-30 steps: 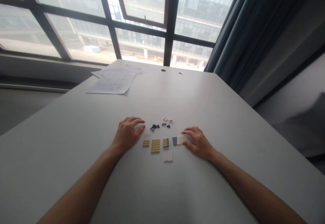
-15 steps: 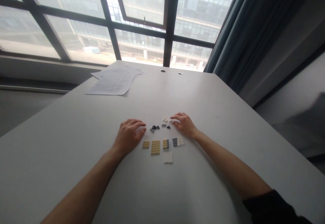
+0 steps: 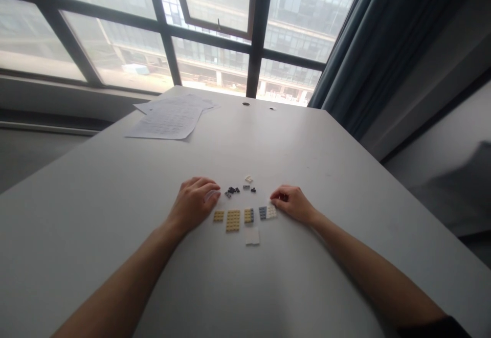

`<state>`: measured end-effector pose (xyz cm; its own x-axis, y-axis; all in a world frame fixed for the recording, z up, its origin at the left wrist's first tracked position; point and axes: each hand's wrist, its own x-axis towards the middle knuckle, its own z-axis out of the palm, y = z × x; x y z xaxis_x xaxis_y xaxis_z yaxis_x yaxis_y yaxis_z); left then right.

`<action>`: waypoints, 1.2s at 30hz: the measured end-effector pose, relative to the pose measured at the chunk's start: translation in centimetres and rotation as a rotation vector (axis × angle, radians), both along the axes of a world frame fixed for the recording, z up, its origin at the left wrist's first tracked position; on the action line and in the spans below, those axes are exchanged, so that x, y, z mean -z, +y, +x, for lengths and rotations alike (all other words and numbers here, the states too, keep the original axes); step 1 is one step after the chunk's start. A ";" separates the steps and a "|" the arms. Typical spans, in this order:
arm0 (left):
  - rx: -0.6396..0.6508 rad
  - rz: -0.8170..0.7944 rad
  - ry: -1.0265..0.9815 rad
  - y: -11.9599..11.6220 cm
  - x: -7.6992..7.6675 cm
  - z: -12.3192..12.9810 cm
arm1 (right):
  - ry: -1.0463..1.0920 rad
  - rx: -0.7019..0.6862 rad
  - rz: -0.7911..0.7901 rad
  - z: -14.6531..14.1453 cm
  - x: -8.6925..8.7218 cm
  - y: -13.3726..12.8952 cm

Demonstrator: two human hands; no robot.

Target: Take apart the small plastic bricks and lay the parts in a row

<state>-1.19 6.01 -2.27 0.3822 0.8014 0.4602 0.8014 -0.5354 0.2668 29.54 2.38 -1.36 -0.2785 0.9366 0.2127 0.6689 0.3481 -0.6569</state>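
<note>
My left hand point(image 3: 195, 197) rests on the table with its fingers loosely curved and apart, holding nothing. Just right of its fingertips lies a small heap of black and grey toy bricks point(image 3: 232, 190). My right hand point(image 3: 293, 202) is closed in a pinch by the white studded plate point(image 3: 271, 211); a small white brick seems to be between its fingertips, mostly hidden. A blue-grey plate point(image 3: 263, 212) adjoins that white one. Leftward lie a tan and blue plate point(image 3: 249, 216), a large tan plate point(image 3: 232, 220) and a small tan plate point(image 3: 218, 216).
Closer to me is a smooth white square tile point(image 3: 252, 235). Small white pieces point(image 3: 249, 178), a grey piece point(image 3: 246, 187) and a black piece point(image 3: 253, 190) lie between the hands. Printed papers point(image 3: 164, 120) are at the far left of the white table point(image 3: 299, 149).
My right hand has drawn back and right from the small white pieces, its fingers curling into a pinch. One white piece is gone from its spot there. My left hand stays put.
</note>
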 end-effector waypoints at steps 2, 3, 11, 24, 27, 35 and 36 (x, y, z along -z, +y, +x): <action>-0.003 -0.001 0.005 0.0 0.0 0.0 | 0.002 0.006 -0.006 0.0 0.0 -0.2; -0.004 -0.001 0.007 0.0 -0.1 -0.1 | 0.000 0.009 -0.006 0.0 0.1 -0.2; 0.007 -0.010 -0.003 -0.1 0.0 0.0 | -0.004 0.042 -0.052 0.0 -0.2 -0.3; 0.033 -0.005 -0.018 -0.1 0.1 -0.1 | -0.120 -0.078 0.081 -4.6 -0.6 7.1; 0.035 -0.009 -0.021 -0.1 0.1 -0.1 | -0.191 -0.079 0.071 -5.3 -0.1 8.4; 0.037 -0.005 -0.024 -0.1 0.2 -0.1 | -0.142 -0.052 0.126 -2.7 0.2 6.8; 0.038 -0.007 -0.021 -0.1 0.2 -0.1 | -0.132 -0.052 0.139 -2.2 0.3 6.2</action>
